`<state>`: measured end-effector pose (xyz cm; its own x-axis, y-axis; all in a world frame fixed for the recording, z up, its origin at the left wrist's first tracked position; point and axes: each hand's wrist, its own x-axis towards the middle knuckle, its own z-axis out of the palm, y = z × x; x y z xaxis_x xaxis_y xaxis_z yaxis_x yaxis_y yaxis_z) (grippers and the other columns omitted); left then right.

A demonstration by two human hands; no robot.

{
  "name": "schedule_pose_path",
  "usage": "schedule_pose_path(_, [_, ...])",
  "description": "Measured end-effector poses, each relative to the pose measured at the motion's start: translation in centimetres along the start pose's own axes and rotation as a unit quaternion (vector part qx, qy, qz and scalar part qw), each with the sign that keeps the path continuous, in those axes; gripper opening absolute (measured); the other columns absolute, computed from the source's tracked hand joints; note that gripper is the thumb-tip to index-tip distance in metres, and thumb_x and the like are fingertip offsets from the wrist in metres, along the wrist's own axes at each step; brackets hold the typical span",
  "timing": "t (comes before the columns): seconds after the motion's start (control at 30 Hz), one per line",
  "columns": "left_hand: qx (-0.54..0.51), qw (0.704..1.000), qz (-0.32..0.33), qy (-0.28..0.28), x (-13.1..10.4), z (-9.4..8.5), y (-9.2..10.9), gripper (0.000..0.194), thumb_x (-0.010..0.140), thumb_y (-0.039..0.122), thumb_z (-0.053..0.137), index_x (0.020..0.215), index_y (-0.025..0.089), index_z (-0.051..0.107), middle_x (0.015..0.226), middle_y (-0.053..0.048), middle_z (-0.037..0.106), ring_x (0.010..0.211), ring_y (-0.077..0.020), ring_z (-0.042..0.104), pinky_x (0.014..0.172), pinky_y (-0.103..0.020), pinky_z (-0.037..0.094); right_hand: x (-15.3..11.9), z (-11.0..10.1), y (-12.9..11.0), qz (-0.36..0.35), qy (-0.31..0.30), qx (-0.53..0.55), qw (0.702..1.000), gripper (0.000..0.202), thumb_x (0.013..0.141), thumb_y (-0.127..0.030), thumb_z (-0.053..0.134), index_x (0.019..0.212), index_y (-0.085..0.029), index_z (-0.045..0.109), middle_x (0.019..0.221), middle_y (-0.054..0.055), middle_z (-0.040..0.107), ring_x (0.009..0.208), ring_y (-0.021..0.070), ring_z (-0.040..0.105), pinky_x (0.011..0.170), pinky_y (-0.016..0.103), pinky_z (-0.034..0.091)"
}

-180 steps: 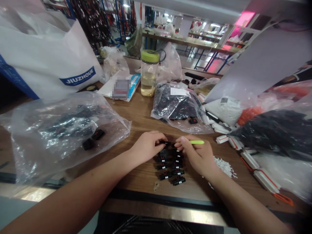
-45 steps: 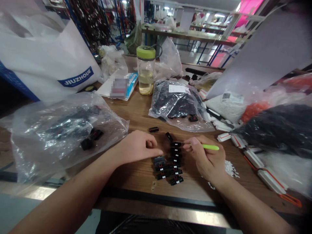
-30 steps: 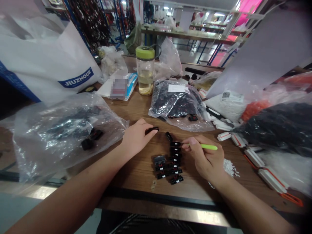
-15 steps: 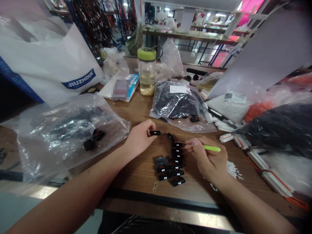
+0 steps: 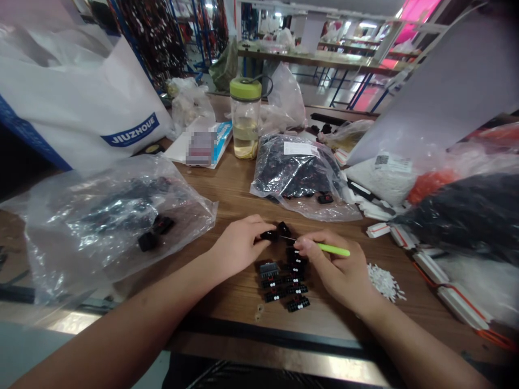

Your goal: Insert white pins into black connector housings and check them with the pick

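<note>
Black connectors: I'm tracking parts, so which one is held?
The black connector pinched in the left hand; the loose others lie on the table.

Smooth plastic pen (image 5: 334, 249), wood-grain tabletop (image 5: 231, 189), glossy clear plastic bag (image 5: 52, 216)

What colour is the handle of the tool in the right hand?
The handle is bright yellow-green, seen best in the head view.
</note>
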<state>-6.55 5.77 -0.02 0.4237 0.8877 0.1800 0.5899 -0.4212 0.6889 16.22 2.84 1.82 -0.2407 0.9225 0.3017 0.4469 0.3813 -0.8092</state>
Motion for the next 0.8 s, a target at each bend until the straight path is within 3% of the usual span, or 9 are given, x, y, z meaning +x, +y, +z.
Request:
schedule_pose_path(0.2, [-0.021,1.000,-0.015,-0.018,-0.4,0.2,0.2,0.042,0.082,0.006,0.061,0.121,0.020,0.067,0.097,-0.003,0.064,0.077,-0.0145,0.061,0.077,-0.032,0.053,0.0,-0.1,-0.2,-0.009,-0.005,0.017,1.000,0.023,0.099,-0.030,0.052,0.093,-0.022,0.073,0.081,0.001,0.075,0.067,0.0129,0.069,0.064,0.024,0.053])
schedule_pose_path(0.53, [-0.057,0.998,-0.029,0.011,-0.3,0.7,0.1,0.028,0.081,0.009,0.066,0.105,0.021,0.074,0.086,-0.001,0.065,0.073,-0.0138,0.060,0.072,-0.030,0.051,-0.1,0.6,0.6,-0.003,-0.060,0.019,0.998,0.026,0.101,-0.029,0.049,0.092,-0.022,0.072,0.081,0.000,0.074,0.071,0.0118,0.070,0.066,0.024,0.053])
schedule_pose_path(0.8, [-0.056,0.998,-0.023,-0.011,-0.3,0.6,0.3,0.021,0.081,0.010,0.070,0.097,0.021,0.075,0.084,0.000,0.067,0.074,-0.0140,0.063,0.072,-0.029,0.050,0.0,0.8,0.8,-0.011,-0.031,0.026,0.999,0.027,0.100,-0.029,0.049,0.087,-0.020,0.070,0.075,0.000,0.073,0.063,0.0109,0.067,0.061,0.024,0.052])
